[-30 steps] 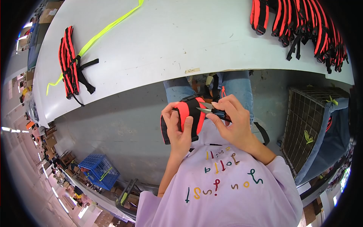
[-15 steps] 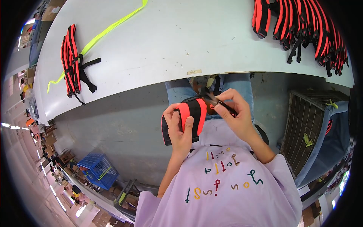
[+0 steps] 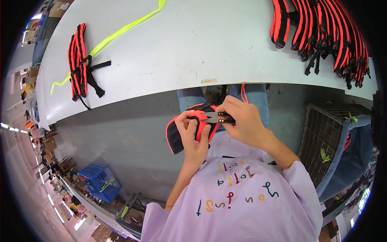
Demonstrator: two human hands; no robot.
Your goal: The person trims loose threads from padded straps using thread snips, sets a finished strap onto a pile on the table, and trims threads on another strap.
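My left hand [image 3: 193,133] grips a red and black padded strap [image 3: 174,135], bent over in the fingers above my lap. Thread snips [image 3: 221,117] with dark handles are closed in my right hand [image 3: 242,123]. Their blades point left and lie against the strap, close to the left fingertips; whether they bite on anything is too small to tell. A thin red cord [image 3: 244,93] shows above the right hand, near the table edge.
Red and black straps [image 3: 78,64], tied with a neon yellow band [image 3: 121,30], lie at the table's left. Several more straps [image 3: 322,32] are heaped at the right. A wire crate [image 3: 326,133] with a blue liner stands right; a blue basket [image 3: 98,181] sits lower left.
My right hand has moved left and turned, bringing the snips from beside the strap onto it. The strap has tilted and bunched in my left hand. The red cord now shows above the right hand.
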